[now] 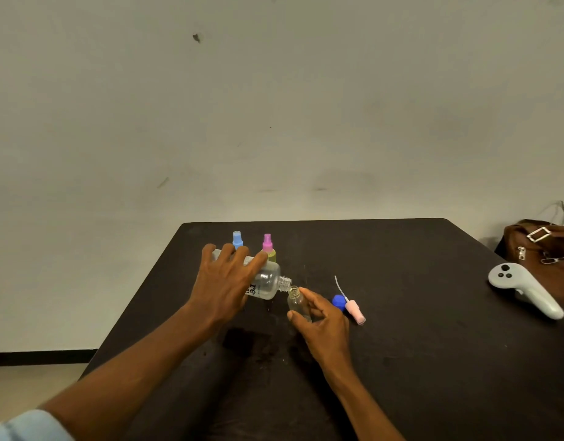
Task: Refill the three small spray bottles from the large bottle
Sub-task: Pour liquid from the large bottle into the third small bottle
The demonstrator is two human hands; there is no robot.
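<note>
My left hand (227, 284) grips the large clear bottle (267, 282), tipped on its side with its open neck over the mouth of a small clear bottle (297, 303). My right hand (322, 323) holds that small bottle upright on the dark table (417, 329). A pink spray head with its tube (353, 308) and a blue cap (338, 302) lie just right of my right hand. Behind the large bottle stand a spray bottle with a blue cap (237, 239) and a yellowish one with a pink cap (268, 247).
A white game-style controller (525, 289) lies at the table's right edge, with a brown bag (541, 246) behind it. A dark wet-looking patch (245, 340) marks the table in front of my hands. A plain wall stands behind the table.
</note>
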